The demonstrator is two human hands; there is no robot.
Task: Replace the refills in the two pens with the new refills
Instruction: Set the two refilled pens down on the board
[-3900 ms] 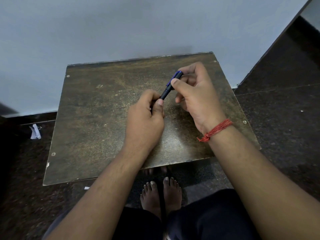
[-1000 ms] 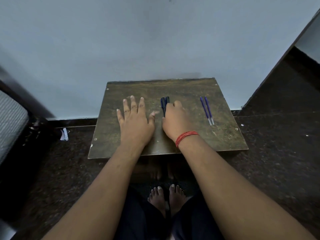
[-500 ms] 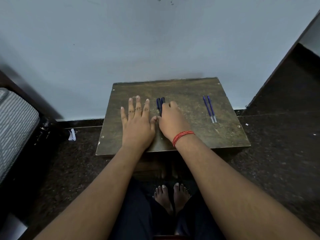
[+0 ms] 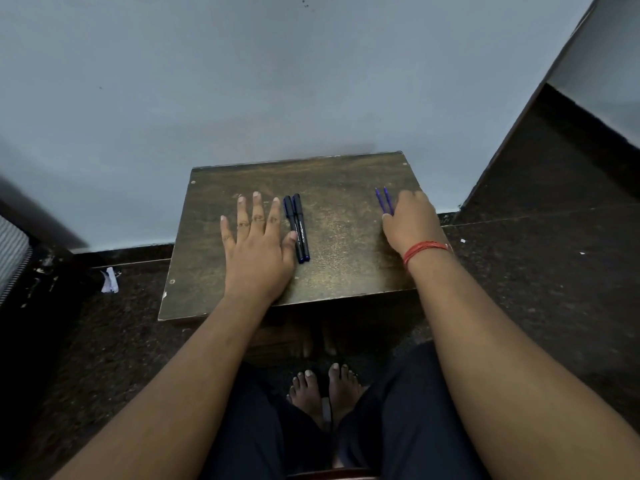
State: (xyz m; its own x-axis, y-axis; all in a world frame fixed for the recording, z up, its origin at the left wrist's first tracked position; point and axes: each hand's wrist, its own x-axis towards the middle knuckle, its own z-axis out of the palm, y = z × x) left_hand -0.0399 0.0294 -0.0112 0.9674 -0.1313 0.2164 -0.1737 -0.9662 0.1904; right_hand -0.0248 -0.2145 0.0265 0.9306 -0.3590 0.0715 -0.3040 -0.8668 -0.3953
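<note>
Two dark pens (image 4: 298, 227) with blue ends lie side by side on the worn wooden table (image 4: 339, 251), left of its middle. My left hand (image 4: 258, 247) lies flat on the table just left of them, fingers straight and spread, its thumb touching the nearer pen. Two thin blue refills (image 4: 383, 199) lie parallel at the table's right side. My right hand (image 4: 410, 220), a red thread at its wrist, rests over their near ends, which it hides. Its fingers lie forward on the table, and no grip shows.
The small table stands against a pale wall. Around it is dark speckled floor, with a scrap of white paper (image 4: 110, 280) at the left and a striped object (image 4: 12, 258) at the far left edge. My bare feet (image 4: 322, 389) are under the table's front.
My right hand has left the two pens and moved right to the refills. The pens now lie uncovered beside my left hand, which has stayed flat.
</note>
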